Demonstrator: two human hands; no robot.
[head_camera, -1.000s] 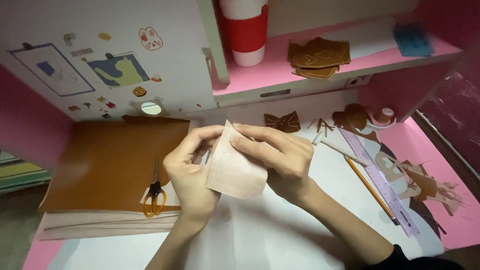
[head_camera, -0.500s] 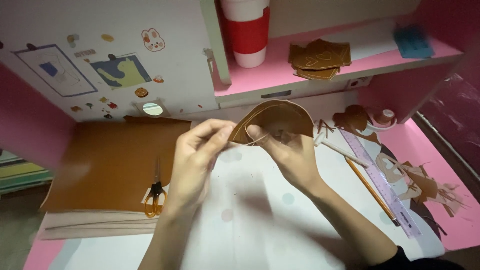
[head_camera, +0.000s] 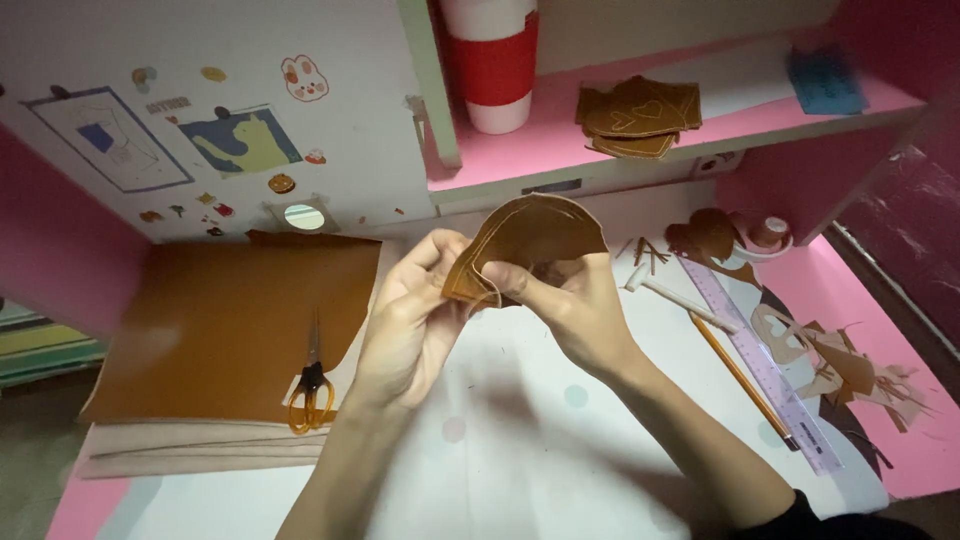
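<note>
Both hands, left (head_camera: 410, 310) and right (head_camera: 570, 300), gripped the leather piece (head_camera: 530, 235), now folded brown-side out, right of the scissors (head_camera: 310, 385).

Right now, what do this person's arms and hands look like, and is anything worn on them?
Both hands, left and right, are bare: no gloves, rings or watch show. The forearms are bare too. A dark sleeve shows only high on the right arm.
</note>
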